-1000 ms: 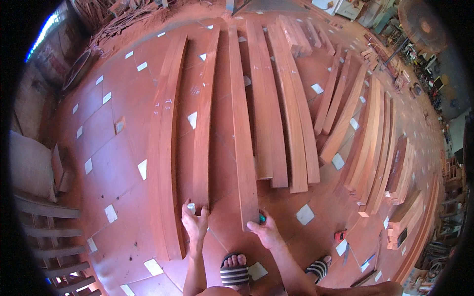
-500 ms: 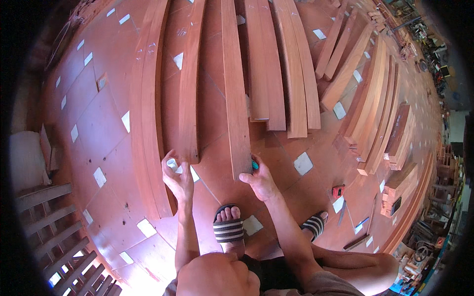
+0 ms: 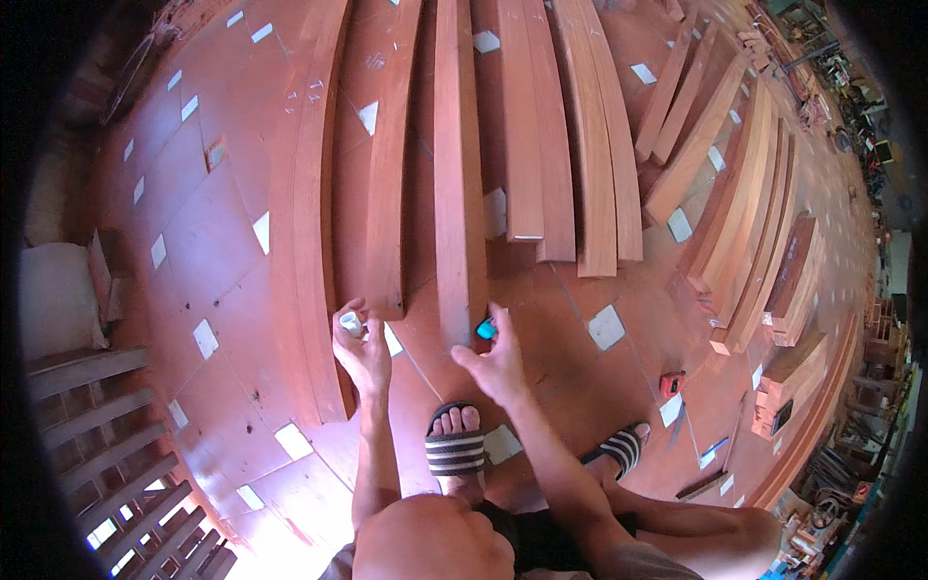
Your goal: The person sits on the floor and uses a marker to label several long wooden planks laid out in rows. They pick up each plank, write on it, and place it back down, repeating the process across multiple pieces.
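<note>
My left hand holds a small white tube-like piece between thumb and fingers, beside the near end of a reddish-brown timber beam. To its right, my right hand is at the near end of another long beam, with the thumb by the end face and the fingers along the right side. A small teal piece shows between those fingers and the beam; its kind cannot be made out. Two faces of this beam show, one lighter and one darker.
More beams lie left, with others right and a stack farther right. A red tape measure rests on the tiled floor. Wooden slats stand at lower left. My sandalled foot is below the hands.
The beam by my right hand has turned, showing more of its right side, and its near end has shifted left. My right thumb has come off its top face. The view has swung slightly.
</note>
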`<state>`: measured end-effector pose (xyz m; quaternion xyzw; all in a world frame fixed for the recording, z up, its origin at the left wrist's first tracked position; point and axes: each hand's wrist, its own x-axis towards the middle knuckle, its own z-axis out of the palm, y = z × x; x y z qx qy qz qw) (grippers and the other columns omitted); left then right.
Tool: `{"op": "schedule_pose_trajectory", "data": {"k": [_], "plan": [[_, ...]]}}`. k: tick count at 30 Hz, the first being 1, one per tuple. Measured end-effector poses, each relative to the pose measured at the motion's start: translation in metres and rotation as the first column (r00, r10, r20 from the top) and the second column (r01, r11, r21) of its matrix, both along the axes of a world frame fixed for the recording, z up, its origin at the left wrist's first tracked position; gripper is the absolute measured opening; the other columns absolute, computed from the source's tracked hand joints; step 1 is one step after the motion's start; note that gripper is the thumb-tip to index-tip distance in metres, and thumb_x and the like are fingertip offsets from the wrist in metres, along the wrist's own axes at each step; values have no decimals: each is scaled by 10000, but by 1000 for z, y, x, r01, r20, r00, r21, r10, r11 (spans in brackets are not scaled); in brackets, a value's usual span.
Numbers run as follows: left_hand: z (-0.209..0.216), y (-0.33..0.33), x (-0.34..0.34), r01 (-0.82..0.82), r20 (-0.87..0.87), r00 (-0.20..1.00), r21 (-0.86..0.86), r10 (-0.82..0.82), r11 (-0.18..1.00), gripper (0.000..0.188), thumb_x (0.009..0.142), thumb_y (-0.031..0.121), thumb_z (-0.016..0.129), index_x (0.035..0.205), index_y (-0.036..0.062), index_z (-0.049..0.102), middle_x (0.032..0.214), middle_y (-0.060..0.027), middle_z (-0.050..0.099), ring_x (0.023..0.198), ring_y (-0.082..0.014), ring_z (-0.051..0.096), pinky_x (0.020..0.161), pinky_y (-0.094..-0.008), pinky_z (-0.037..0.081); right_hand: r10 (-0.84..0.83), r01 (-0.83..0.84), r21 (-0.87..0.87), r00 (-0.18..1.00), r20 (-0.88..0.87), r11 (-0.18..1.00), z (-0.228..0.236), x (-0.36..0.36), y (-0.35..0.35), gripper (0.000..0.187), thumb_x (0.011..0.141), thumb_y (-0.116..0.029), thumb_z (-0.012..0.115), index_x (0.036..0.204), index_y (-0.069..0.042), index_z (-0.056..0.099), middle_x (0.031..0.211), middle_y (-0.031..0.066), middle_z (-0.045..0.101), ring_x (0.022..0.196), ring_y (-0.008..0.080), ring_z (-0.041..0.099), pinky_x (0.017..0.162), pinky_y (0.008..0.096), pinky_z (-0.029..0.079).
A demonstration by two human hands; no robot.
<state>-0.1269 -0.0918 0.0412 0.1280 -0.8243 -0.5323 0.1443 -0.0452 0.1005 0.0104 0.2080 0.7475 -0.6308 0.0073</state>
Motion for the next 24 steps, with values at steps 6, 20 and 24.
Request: {"op": "schedule_pose_trajectory", "data": {"k": [6, 20, 24], "plan": [[-14, -3, -14, 1, 32, 999, -178, 5, 984, 397, 875, 102, 701, 1235, -40, 614, 1139, -224, 665, 1038, -382, 648, 947, -481, 505, -115, 147, 328, 987, -113, 933, 19, -21, -84, 932, 702, -148, 872, 1489, 42, 411, 1063, 205, 635, 957, 371, 649, 859, 478, 529], [4, 93, -150, 199, 251, 967, -653, -40, 730, 950, 638, 477, 932, 1274, -65, 481, 1431, -371, 424, 1308, -528, 450, 1044, -634, 402, -10, 147, 523, 967, -256, 839, 22, -27, -97, 797, 724, -171, 810, 1403, 73, 470, 1079, 289, 641, 941, 465, 628, 827, 531, 496], [4, 101, -155, 211, 318, 948, -602, -12, 770, 890, 658, 454, 898, 1268, -53, 494, 1408, -318, 446, 1300, -487, 459, 1043, -599, 405, 23, 58, 483, 987, -160, 874, 14, -24, -91, 799, 738, -219, 839, 1395, 60, 479, 1050, 277, 645, 932, 459, 639, 803, 514, 517]]}}
